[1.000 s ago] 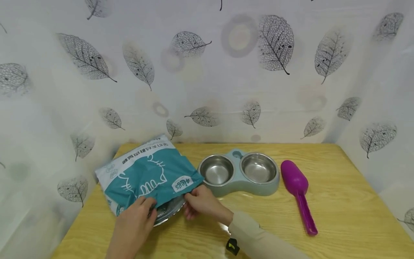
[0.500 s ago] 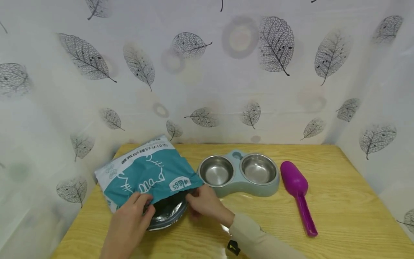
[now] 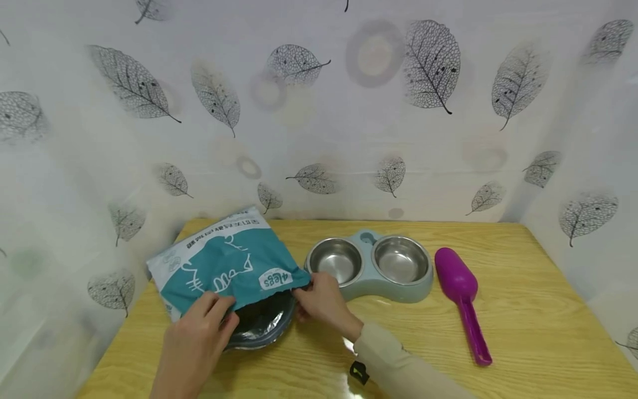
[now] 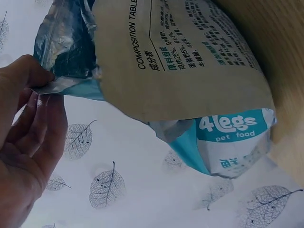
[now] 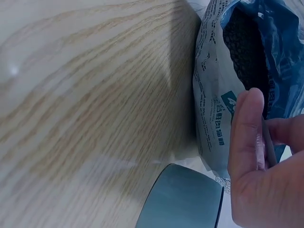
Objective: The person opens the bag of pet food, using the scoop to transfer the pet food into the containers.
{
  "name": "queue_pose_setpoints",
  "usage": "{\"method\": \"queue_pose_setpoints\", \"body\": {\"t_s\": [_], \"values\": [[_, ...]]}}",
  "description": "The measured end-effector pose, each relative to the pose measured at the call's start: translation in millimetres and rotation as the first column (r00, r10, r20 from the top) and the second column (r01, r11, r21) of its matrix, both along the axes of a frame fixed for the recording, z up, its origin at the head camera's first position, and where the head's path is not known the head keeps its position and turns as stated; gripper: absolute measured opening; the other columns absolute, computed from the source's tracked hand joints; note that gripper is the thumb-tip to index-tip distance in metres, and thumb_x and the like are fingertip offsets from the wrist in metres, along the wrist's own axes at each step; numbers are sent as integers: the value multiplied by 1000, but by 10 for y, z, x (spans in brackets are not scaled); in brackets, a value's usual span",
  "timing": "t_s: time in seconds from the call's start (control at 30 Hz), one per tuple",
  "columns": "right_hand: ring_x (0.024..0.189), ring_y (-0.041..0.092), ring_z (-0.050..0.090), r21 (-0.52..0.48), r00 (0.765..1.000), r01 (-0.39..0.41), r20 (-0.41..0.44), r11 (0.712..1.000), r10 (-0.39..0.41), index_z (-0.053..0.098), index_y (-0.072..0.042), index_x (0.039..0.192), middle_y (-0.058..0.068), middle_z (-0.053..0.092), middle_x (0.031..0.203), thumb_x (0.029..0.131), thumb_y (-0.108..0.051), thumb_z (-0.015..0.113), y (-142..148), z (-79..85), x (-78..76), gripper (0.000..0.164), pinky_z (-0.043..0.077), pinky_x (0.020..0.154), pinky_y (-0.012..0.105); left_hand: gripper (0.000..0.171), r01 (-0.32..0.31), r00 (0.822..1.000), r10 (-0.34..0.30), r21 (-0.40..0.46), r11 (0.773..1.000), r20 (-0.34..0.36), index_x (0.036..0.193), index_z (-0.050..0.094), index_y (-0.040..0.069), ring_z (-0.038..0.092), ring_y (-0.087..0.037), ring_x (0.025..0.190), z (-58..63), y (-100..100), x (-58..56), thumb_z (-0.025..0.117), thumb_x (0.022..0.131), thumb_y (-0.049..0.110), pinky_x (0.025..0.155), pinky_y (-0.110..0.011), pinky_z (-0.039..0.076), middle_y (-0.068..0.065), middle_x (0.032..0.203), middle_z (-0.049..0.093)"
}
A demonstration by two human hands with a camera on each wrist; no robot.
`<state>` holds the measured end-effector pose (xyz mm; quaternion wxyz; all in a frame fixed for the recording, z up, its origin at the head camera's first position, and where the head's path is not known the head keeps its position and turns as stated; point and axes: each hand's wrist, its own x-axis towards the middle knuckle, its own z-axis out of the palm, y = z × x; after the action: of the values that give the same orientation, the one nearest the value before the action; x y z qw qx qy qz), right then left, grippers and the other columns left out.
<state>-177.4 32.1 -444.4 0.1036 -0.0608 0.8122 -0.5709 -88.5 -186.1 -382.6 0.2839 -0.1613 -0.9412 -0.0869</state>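
Note:
A teal and white pet food bag (image 3: pixel 229 266) lies at the left of the table with its mouth toward me. My left hand (image 3: pixel 194 327) pinches the near left corner of that mouth; in the left wrist view, the thumb and fingers (image 4: pixel 57 111) grip the bag's edge. On the other side, my right hand (image 3: pixel 324 302) pinches the right corner of the mouth, the thumb inside in the right wrist view. Between the hands the mouth gapes, showing a shiny silvery lining. Dark kibble (image 5: pixel 244 52) shows inside in the right wrist view.
A blue-grey double feeder (image 3: pixel 366 263) with two steel bowls stands just right of the bag. Farther right lies a purple scoop (image 3: pixel 458 288). A small black object (image 3: pixel 359 372) sits by the right sleeve. Leaf-patterned curtain surrounds the wooden table (image 3: pixel 528 310).
The bag's mouth has spread wider, baring more of the lining. My left hand has shifted a little left, my right hand slightly up and to the right, both still gripping the edge.

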Motion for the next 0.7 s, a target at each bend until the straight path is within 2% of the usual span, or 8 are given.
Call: {"method": "queue_pose_setpoints", "body": {"t_s": [0.07, 0.13, 0.23, 0.33, 0.4, 0.6, 0.7], "values": [[41, 10, 63, 13, 1000, -1, -11, 1000, 1, 67, -3, 75, 5, 67, 54, 91, -9, 66, 4, 5, -7, 17, 54, 44, 29, 27, 6, 1000, -6, 11, 1000, -14, 91, 76, 10, 61, -10, 71, -4, -1, -8, 90, 69, 6, 56, -31, 57, -1, 83, 63], [42, 12, 64, 22, 1000, -5, -15, 1000, 5, 67, -4, 75, 5, 67, 54, 90, -8, 66, 13, 11, -13, 16, 54, 44, 29, 28, -2, 1000, 2, 28, 1000, 8, 96, 76, 11, 62, -12, 71, -3, 8, -22, 89, 71, 6, 54, -31, 56, -3, 86, 64], [42, 13, 65, 49, 999, -14, -29, 999, 15, 67, -5, 76, 5, 67, 54, 90, -8, 66, 38, 9, -28, 15, 54, 44, 29, 40, -37, 987, 32, 28, 999, 156, 117, 73, 10, 68, -21, 86, 27, 33, -72, 86, 78, 12, 66, -39, 60, -9, 104, 67], [41, 12, 64, 101, 997, -32, -68, 994, 39, 67, -6, 74, 6, 67, 54, 91, -9, 66, 67, -3, -52, 17, 53, 44, 27, 58, -32, 946, 34, -11, 999, 323, 138, 64, 10, 66, -39, 113, 50, 31, -160, 84, 84, 16, 85, -52, 59, -18, 132, 62], [40, 9, 63, 139, 993, -48, -101, 989, 63, 66, -7, 71, 6, 67, 53, 91, -10, 65, 85, -8, -69, 20, 53, 44, 26, 60, 0, 917, 15, -39, 999, 398, 142, 61, 8, 59, -46, 126, 47, 6, -218, 83, 86, 16, 95, -59, 55, -21, 143, 56], [37, 2, 56, 224, 965, -96, -219, 970, 146, 62, -7, 65, 3, 64, 49, 88, -3, 63, 113, -19, -105, 24, 48, 42, 24, 39, 112, 849, -91, -10, 994, 521, 132, 66, 2, 58, -47, 128, -13, -128, -368, 71, 94, 8, 99, -59, 53, -25, 142, 59], [39, 1, 50, 306, 939, -71, -300, 949, 167, 58, -10, 62, 0, 61, 49, 85, -1, 64, 111, -20, -125, 25, 43, 43, 21, 36, 152, 820, -149, 40, 987, 552, 134, 64, -1, 62, -45, 124, -24, -224, -464, 65, 99, 8, 97, -57, 54, -26, 138, 63]]}}
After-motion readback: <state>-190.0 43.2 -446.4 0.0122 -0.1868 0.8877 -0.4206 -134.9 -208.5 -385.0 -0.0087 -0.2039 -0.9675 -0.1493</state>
